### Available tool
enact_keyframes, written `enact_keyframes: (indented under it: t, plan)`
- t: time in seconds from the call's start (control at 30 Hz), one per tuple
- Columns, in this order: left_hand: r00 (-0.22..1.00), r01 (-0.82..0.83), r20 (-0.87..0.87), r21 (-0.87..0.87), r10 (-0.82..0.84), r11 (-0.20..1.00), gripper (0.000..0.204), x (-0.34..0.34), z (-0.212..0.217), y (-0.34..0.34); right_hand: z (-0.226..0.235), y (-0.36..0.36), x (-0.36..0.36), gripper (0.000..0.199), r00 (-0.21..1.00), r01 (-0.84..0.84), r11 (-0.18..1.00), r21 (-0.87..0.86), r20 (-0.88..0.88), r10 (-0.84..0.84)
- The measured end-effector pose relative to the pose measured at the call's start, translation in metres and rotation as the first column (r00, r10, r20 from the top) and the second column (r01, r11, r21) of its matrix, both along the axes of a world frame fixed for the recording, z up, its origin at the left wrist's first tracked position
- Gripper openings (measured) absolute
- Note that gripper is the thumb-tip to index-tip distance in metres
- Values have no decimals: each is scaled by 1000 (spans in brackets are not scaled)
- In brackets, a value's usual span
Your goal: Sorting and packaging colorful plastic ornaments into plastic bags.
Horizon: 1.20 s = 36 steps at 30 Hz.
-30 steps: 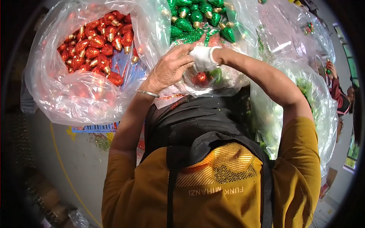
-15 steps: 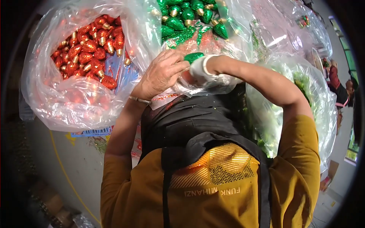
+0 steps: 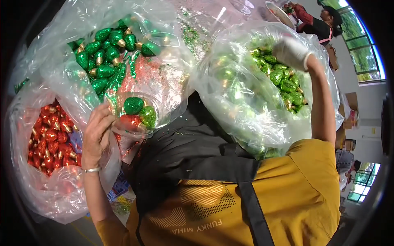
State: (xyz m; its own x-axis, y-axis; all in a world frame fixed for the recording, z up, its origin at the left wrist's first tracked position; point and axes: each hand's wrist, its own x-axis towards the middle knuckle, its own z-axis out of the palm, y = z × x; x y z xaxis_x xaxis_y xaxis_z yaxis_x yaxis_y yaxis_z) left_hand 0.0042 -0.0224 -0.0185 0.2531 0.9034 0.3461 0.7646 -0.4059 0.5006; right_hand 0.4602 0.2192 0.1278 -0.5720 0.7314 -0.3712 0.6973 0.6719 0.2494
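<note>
My left hand (image 3: 97, 129), bare with a metal bracelet, has its fingers bent together beside a clear round container (image 3: 154, 130). What they pinch, if anything, does not show. Inside the container lie a dark green glitter bulb ornament (image 3: 134, 105), a light green one (image 3: 147, 116) and a red one (image 3: 131, 122). Far to the right, my right hand (image 3: 290, 53) in a white glove is smeared by motion, over the far side of a clear bag (image 3: 223, 98). Light green bulb ornaments (image 3: 287, 85) fill that bag's opening. The gloved fingers cannot be made out.
A clear bag of dark green bulbs (image 3: 106, 53) lies at the far left, and one of red bulbs (image 3: 51, 137) nearer. Loose green glitter (image 3: 191, 37) covers part of the work surface. Another person (image 3: 316, 22) is at the far right, beside a bowl (image 3: 280, 15).
My view has swung to the right. My right hand has left the container and moved right to the light green bulbs. My left hand stays by the container, where a dark green bulb now lies.
</note>
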Motion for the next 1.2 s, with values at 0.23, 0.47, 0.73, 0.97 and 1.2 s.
enact_keyframes:
  t: [0.23, 0.47, 0.73, 0.97, 1.2]
  plan:
    - [993, -96, -75, -47, 92, 994, 26, 4, 17, 3, -132, 16, 94, 25, 937, 350, 927, -134, 30, -349]
    - [645, -755, 129, -41, 753, 654, 31, -79, 7, -89, -160, 51, 157, 26, 978, 169, 982, 90, 109, -178]
    - [490, -869, -463, -191, 739, 456, 33, -152, -71, -136, -14, -10, -29, 29, 792, 293, 868, -400, -408, -455]
    - [688, -725, -554, -512, 469, 460, 47, -124, -50, -109, -49, -38, -179, 27, 609, -479, 630, -612, -748, -263]
    - [758, -637, -550, -506, 352, 581, 54, -111, -44, -111, -61, -94, -264, 25, 713, -490, 718, -494, -702, 4]
